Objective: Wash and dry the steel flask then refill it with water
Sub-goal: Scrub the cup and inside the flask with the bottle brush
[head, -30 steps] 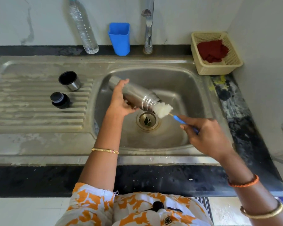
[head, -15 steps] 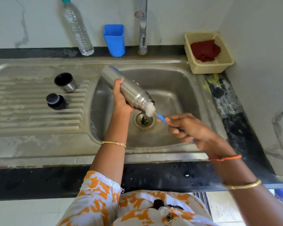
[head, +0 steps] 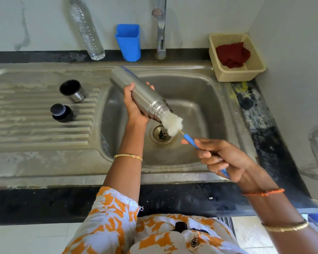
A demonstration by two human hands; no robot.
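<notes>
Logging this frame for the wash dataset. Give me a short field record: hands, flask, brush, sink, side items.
left hand: grips flask body
right hand: grips brush handle
flask: steel, tilted, mouth down over the sink, uncapped
brush: white head mostly out at the flask mouth, blue handle
sink: steel basin, drain open below the flask mouth
tap: no water seen running
drainboard: cup and cap stand apart
back ledge: plastic bottle, blue holder
basket: holds a red cloth
</notes>
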